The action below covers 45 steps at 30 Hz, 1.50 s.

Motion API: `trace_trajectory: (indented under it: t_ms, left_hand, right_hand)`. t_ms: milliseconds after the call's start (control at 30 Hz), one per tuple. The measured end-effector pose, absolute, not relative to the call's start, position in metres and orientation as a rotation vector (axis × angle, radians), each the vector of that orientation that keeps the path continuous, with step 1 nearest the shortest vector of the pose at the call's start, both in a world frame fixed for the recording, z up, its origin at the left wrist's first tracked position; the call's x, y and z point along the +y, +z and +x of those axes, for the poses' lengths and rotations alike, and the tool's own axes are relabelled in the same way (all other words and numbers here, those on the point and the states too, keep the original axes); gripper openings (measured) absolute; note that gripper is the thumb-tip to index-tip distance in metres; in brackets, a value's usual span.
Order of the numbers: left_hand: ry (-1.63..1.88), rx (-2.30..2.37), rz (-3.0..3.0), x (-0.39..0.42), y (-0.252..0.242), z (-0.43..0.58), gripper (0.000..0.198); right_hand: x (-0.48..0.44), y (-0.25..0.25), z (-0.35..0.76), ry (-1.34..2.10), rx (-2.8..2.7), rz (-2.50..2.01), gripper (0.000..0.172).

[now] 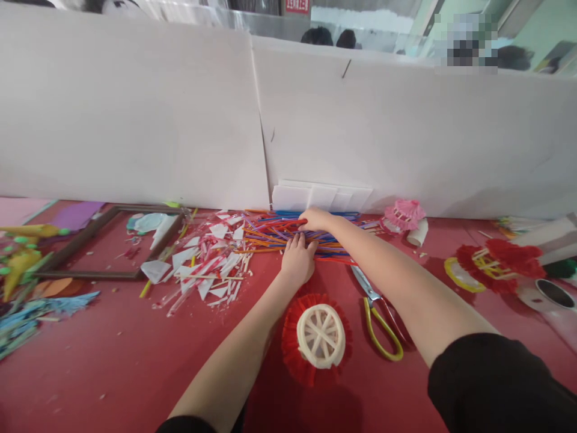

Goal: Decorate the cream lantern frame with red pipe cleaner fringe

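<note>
A pile of thin pipe cleaners (pixel 265 236) in red, blue, purple and orange lies along the foot of the white partition. My left hand (pixel 298 258) rests on the pile's near side, fingers stretched out and apart. Just behind it, my right hand (pixel 315 220) reaches across from the right with its fingers curled round red pipe cleaners; the fingertips are partly hidden. Closer to me is a red ruffled craft piece (pixel 321 337) with a cream spoked ring on top. Beside it lie scissors (pixel 378 322) with yellow handles, partly behind my right forearm.
White partition boards (pixel 135 114) close off the back of the red table (pixel 148 361). Paper and plastic scraps (pixel 207 264) and a dark frame (pixel 90 275) lie left. Pink (pixel 404 214) and red (pixel 500 264) ruffled pieces and a tape roll (pixel 547 294) stand right.
</note>
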<state>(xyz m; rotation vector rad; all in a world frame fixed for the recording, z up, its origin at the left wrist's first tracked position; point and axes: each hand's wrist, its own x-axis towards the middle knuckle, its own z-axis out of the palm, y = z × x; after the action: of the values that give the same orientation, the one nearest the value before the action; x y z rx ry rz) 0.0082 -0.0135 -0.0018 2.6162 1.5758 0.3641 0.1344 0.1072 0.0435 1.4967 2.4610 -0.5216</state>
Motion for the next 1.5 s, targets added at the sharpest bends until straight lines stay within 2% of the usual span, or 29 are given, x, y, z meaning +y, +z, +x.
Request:
trace_trajectory:
  t_ms: [200,567,1100,1500]
  left_hand:
    - [0.398,1.612,2.598,-0.014,-0.001,0.007,0.036]
    - [0.368,1.617,2.634,-0.014,0.001,0.003,0.035]
    - [0.241,1.662,2.623,-0.016,0.004,0.005,0.037]
    - [0.238,1.622,2.607,-0.015,0.006,0.006,0.036]
  right_hand:
    - [0.109,0.047,0.131,-0.510,2.427,1.453,0.037]
    - [0.111,0.058,0.119,-0.277,2.383,1.581,0.038]
    - [0.115,0.055,0.121,-0.429,2.447,1.386,0.037]
    - [0.110,0.056,0.109,-0.315,2.407,1.454,0.038]
